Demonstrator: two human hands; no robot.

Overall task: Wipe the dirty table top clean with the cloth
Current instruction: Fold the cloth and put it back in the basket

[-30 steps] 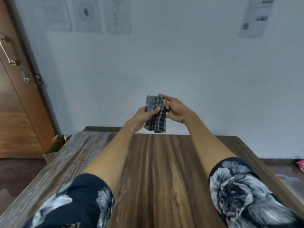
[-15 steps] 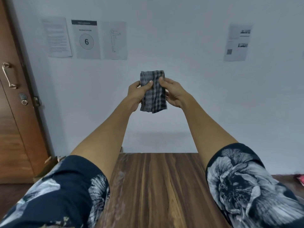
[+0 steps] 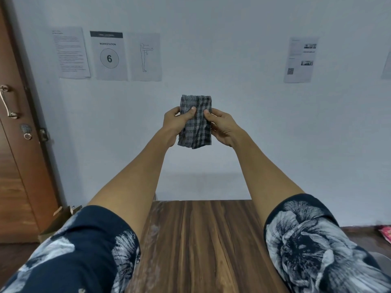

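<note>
We hold the cloth (image 3: 195,121), folded and checked grey, upright in the air in front of the wall (image 3: 232,102), well above the table (image 3: 203,240). Our left hand (image 3: 176,121) grips its left edge, thumb pressed on the front; our right hand (image 3: 222,126) pinches the right edge with curled fingers. Pale smears mark the table's left part. Papers (image 3: 109,56) hang on the wall, a door (image 3: 14,166) stands at left.

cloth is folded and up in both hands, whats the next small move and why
Probably lower the folded checked cloth onto the table top near its pale smudges. Both the left hand and the right hand pinch it in the air in front of the wall, well clear of the wood, so no wiping contact exists yet.
</note>
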